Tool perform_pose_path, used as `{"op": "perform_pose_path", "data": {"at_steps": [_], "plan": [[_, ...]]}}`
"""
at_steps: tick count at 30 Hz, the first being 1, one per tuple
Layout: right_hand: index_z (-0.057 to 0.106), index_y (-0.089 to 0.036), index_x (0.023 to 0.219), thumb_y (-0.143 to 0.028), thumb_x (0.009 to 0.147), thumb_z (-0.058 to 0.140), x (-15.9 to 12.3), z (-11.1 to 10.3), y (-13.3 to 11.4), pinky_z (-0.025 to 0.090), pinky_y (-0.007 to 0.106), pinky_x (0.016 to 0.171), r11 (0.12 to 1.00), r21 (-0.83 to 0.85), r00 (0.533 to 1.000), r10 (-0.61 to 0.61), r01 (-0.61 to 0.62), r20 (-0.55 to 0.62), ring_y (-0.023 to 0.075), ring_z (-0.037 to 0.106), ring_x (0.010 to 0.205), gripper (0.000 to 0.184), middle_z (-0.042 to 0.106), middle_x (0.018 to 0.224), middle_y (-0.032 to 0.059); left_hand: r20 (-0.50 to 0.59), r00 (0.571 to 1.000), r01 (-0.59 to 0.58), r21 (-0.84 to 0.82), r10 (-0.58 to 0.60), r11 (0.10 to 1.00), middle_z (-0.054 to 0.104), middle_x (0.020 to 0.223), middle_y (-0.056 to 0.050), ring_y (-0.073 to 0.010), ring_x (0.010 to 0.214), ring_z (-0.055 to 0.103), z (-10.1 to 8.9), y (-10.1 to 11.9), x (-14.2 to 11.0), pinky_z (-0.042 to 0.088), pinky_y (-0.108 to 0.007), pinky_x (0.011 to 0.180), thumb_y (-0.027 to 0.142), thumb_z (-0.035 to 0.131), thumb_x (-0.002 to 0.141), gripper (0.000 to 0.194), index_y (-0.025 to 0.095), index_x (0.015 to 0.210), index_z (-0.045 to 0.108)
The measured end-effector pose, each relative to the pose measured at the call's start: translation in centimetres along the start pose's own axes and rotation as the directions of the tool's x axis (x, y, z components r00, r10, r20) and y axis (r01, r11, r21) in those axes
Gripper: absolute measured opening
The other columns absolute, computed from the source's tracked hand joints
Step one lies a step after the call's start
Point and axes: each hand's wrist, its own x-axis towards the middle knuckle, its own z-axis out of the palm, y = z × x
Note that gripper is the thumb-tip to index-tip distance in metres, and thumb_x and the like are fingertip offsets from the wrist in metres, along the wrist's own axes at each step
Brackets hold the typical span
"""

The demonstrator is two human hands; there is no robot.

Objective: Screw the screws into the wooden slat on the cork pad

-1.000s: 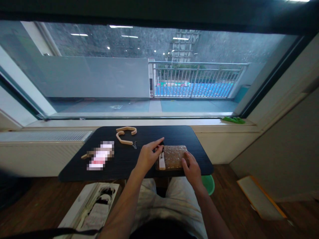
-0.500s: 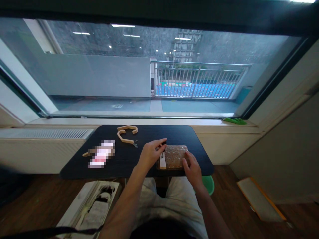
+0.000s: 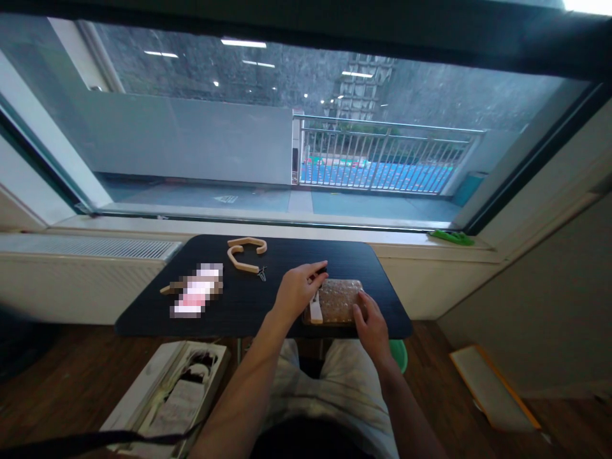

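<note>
A brown package wrapped in clear bubble wrap (image 3: 340,301) lies flat on the dark table (image 3: 205,325) in front of me. Along its left end runs a whitish strip (image 3: 316,311). My right hand (image 3: 373,326) grips the package's right edge, thumb and fingers bent against it. Over the upper left corner is my left hand (image 3: 297,290), its thumb and fingers brought together at a small dark thing (image 3: 323,270). Too little of that thing shows to name it. Left of the hands lie curved wooden hook-shaped pieces (image 3: 245,266), with small metal screws (image 3: 262,273) beside them.
A blurred-out white and pink item (image 3: 197,294) lies on the table's left side, over a wooden piece (image 3: 167,289). An open white box (image 3: 165,395) stands on the floor at left. A green bin (image 3: 398,356) is under the table's right side. A window sill runs behind.
My left hand has moved slightly up and right, and the small dark thing now shows at its fingertips. My right hand stays at the package. The view has shifted a little.
</note>
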Motion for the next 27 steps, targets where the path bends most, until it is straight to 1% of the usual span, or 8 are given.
{"op": "perform_pose_path", "data": {"at_steps": [8,14,17,20,27], "plan": [[0.062,-0.016,0.125,-0.041,0.091,0.047,0.1,0.0,0.2,0.045,0.050,0.105,1.000,0.019,1.000,-0.022,0.023,-0.010,0.0291,0.058,0.122,0.045,0.063,0.130,0.0165,0.039,0.999,0.026,-0.034,-0.024,0.999,0.079,0.100,-0.005,-0.0184,0.083,0.073,-0.5,0.2,-0.4,0.057,-0.029,0.082,0.023,0.064,0.089,0.029,0.020,0.117,0.072],[0.063,-0.016,0.124,-0.043,0.090,0.048,0.1,0.1,0.8,0.046,0.051,0.103,1.000,0.018,1.000,-0.002,0.002,-0.009,0.0301,0.059,0.121,0.046,0.064,0.129,0.0166,0.043,0.998,0.043,-0.055,-0.040,0.998,0.079,0.100,-0.005,-0.0175,0.082,0.073,-0.7,0.3,-0.5,0.057,-0.028,0.082,0.022,0.064,0.088,0.029,0.019,0.115,0.073],[0.063,-0.017,0.125,-0.043,0.091,0.048,0.0,0.1,0.6,0.046,0.050,0.104,1.000,0.019,1.000,-0.012,0.013,-0.014,0.0293,0.058,0.121,0.045,0.064,0.129,0.0158,0.045,0.998,0.050,-0.066,-0.047,0.997,0.079,0.098,-0.005,-0.0169,0.079,0.073,-0.8,0.4,-0.6,0.057,-0.027,0.080,0.022,0.064,0.087,0.029,0.020,0.114,0.073],[0.063,-0.016,0.125,-0.044,0.091,0.047,0.0,0.0,0.3,0.045,0.050,0.104,1.000,0.008,1.000,-0.006,0.006,-0.017,0.0299,0.058,0.122,0.047,0.063,0.129,0.0168,0.049,0.997,0.055,-0.082,-0.051,0.995,0.079,0.096,-0.004,-0.0163,0.078,0.073,-0.9,0.3,-0.8,0.056,-0.026,0.080,0.022,0.064,0.087,0.029,0.020,0.114,0.074],[0.063,-0.015,0.124,-0.043,0.091,0.047,0.0,0.0,0.2,0.045,0.051,0.105,1.000,0.000,1.000,-0.005,0.005,-0.012,0.0302,0.058,0.122,0.047,0.064,0.129,0.0175,0.045,0.998,0.050,-0.071,-0.047,0.996,0.079,0.099,-0.004,-0.0165,0.081,0.073,-1.0,0.1,-1.1,0.057,-0.026,0.081,0.024,0.063,0.088,0.028,0.021,0.114,0.073]]}}
